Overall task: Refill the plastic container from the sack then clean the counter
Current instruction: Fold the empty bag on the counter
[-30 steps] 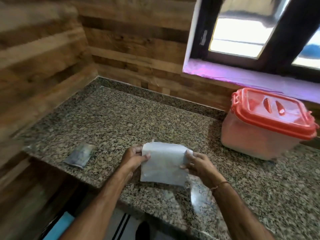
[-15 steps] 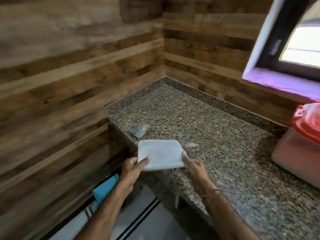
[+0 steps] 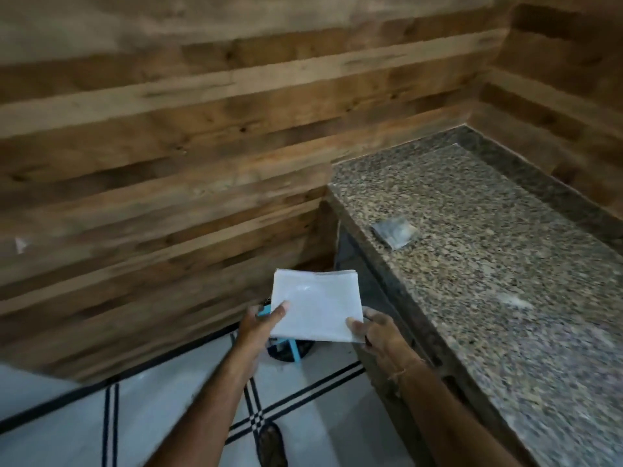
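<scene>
A folded white sack (image 3: 315,303) is held flat between both hands, off the counter's left end and above the floor. My left hand (image 3: 259,326) pinches its near left corner with the thumb on top. My right hand (image 3: 376,330) grips its near right corner. The speckled granite counter (image 3: 488,264) runs along the right. A small folded grey cloth (image 3: 394,232) lies near the counter's left front edge. The plastic container is out of view.
Wooden plank walls close the left side and the far corner. Under the sack, a light blue object and a dark round thing (image 3: 290,348) sit on the white tiled floor (image 3: 161,406) with black lines. My foot (image 3: 271,446) shows at the bottom.
The view has swung left, so the red-lidded container has left the frame. Both hands have carried the folded sack from above the counter to beyond its left end, over the floor.
</scene>
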